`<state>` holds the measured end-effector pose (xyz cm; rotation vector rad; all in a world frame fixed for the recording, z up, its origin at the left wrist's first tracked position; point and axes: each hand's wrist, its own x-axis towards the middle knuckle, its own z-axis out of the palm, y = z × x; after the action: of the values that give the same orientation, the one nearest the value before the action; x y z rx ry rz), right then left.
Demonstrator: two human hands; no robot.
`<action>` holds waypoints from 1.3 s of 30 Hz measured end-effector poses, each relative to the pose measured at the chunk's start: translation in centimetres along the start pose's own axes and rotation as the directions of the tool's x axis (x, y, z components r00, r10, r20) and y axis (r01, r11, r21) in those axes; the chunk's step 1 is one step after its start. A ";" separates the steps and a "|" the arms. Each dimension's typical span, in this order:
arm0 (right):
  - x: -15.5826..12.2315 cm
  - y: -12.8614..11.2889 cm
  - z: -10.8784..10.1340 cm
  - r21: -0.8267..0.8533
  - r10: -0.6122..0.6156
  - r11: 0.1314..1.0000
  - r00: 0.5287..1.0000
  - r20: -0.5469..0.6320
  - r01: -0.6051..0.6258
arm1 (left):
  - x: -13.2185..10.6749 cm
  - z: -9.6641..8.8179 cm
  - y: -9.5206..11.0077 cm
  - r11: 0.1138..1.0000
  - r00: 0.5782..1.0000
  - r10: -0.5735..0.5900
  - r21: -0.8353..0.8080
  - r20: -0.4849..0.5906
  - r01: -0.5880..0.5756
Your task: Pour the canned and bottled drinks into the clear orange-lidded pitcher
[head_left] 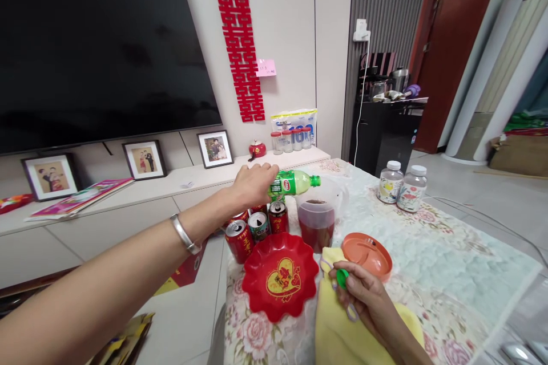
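My left hand (256, 184), closed around a green-labelled drink bottle (287, 183), holds it nearly level. The bottle's mouth points right, above a clear plastic pitcher (315, 227) with dark reddish liquid in it; I cannot tell whether anything is flowing. Between the fingertips of my right hand (363, 293) is a green bottle cap (342, 278). Beneath that hand lies a yellow cloth item (334, 325) with a pale purple cord. Several opened drink cans (240, 239) stand below my left hand, beside a red scalloped plate (280, 279). An orange lid (369, 254) lies right of the pitcher.
Two white-capped jars (411, 188) stand toward the table's far right edge. On the white cabinet along the wall are red-lidded glass jars (292, 141), a small red pot (257, 149) and framed photos (215, 148). A floral cloth (454, 262) covers the table.
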<state>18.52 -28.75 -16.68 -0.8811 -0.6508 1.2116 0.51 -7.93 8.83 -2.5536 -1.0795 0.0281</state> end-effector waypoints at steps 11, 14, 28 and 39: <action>-0.8 -8.1 3.0 -0.416 -0.294 0.872 0.955 -0.023 0.259 | -9.1 3.1 2.1 0.637 0.990 -0.033 -0.760 0.140 0.129; -0.8 -12.2 5.1 -0.630 -0.553 0.609 0.827 0.097 0.481 | -11.5 4.9 4.5 0.444 0.979 0.105 -0.889 0.174 0.110; -0.4 -14.3 6.8 -0.774 -0.413 0.151 0.751 0.516 0.615 | -14.0 8.7 7.1 0.684 0.999 0.012 -0.729 -0.045 -0.041; -1.5 -14.0 8.1 -0.909 -0.130 0.079 0.908 0.398 0.409 | -15.0 11.9 9.1 0.738 0.994 -0.088 -0.674 -0.071 0.017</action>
<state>18.67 -29.85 -0.51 -1.6397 -1.8755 0.3124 -5.72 -20.38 -7.24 -3.0992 -1.2977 -0.6157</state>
